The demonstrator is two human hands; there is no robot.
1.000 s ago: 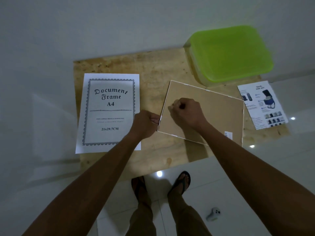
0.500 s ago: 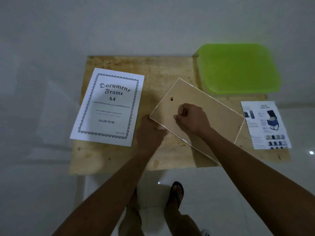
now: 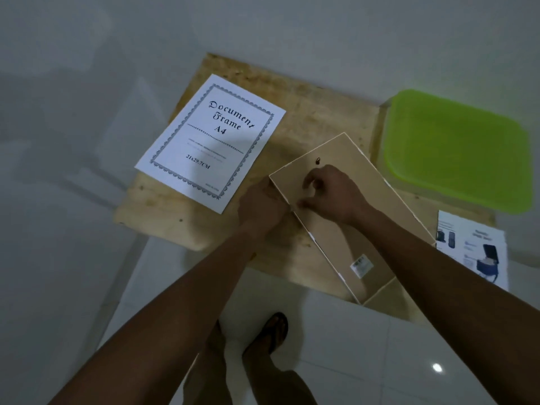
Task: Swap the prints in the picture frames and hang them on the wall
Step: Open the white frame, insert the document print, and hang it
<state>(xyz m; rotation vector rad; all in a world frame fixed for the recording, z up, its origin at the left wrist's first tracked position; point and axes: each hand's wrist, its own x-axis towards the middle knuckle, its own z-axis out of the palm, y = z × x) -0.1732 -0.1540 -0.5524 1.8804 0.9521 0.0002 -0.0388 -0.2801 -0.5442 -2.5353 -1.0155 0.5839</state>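
— While the light is dim, what sits farthest left on the wooden board (image 3: pixel 306 112)?

— A white sheet (image 3: pixel 210 141) with an ornate border, lying flat and printed "Document Frame A4" with "21x29.7CM" lower down. It lies askew, its near corner just beside the left hand.

— And the left hand (image 3: pixel 261 207)?

— It is curled at the long left edge of the picture frame (image 3: pixel 344 229), fingers tucked in against that edge. Whether it actually pinches the frame or only steadies it, I cannot tell; the fingertips are hidden.

— How does the frame lie?

— Face down, brown backing up, turned diagonally across the board, with its near corner reaching over the board's front edge. A small dark hanger (image 3: pixel 318 161) shows near the far end, and a pale sticker (image 3: pixel 361 266) near the close end. A thin white rim runs around the backing.

— The right hand (image 3: pixel 333 194)?

— It rests on the backing, fingers bent, thumb and forefinger brought close together at the left edge near the other hand. What they hold there is too small to make out.

— Further right?

— A bright green lid or tray (image 3: pixel 458 150) sits at the board's far right corner, apart from the frame. Nearer, a printed leaflet (image 3: pixel 473 247) with dark product pictures lies at the right end of the board. Below, two feet in sandals stand on glossy white tiles (image 3: pixel 350 361).
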